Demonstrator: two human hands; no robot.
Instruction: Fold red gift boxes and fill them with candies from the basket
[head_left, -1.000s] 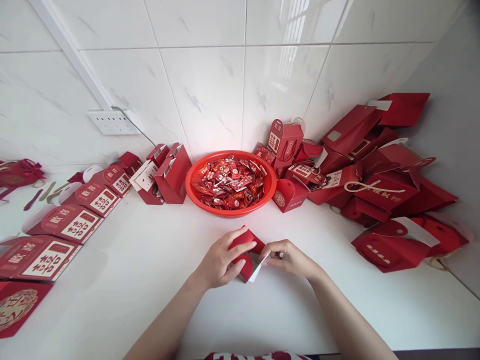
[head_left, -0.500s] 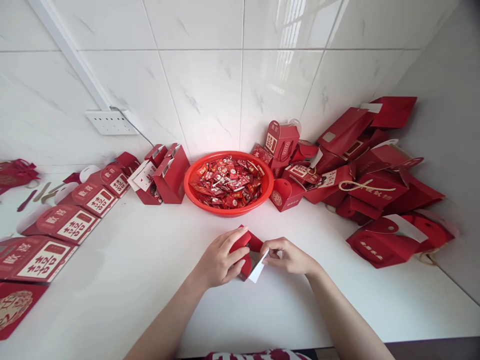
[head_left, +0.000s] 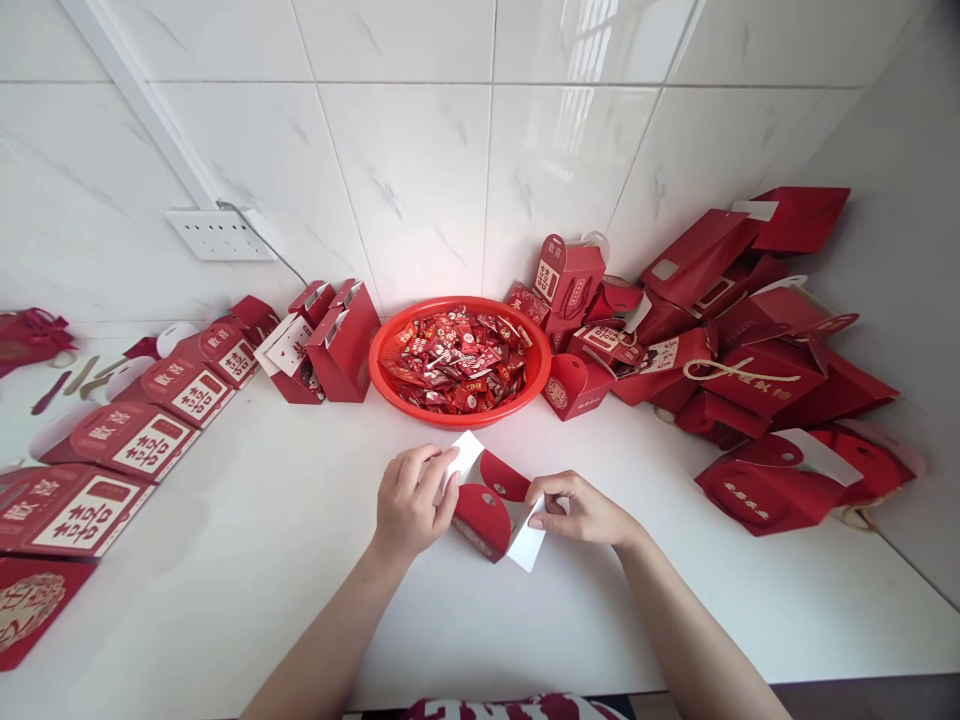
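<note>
A small red paper gift box (head_left: 484, 518) stands on the white table in front of me. Its two rounded red flaps with holes are raised, and white end flaps stick out at both ends. My left hand (head_left: 411, 500) pinches the white flap at the far left end between thumb and fingers. At the near right end, my right hand (head_left: 577, 510) pinches the other white flap. Beyond the box sits a red plastic basket (head_left: 381, 385) piled with red-wrapped sweets (head_left: 465, 360).
Red boxes with gold and white lettering (head_left: 154, 450) line the left side. Two upright red boxes (head_left: 349, 345) stand left of the basket. A heap of red boxes (head_left: 765, 370) fills the right side by the wall. A socket strip (head_left: 217, 236) is on the tiled wall.
My left hand has moved left off the rounded flap and taken hold of the far white flap, which now shows opened outward. My right hand stays on its flap.
</note>
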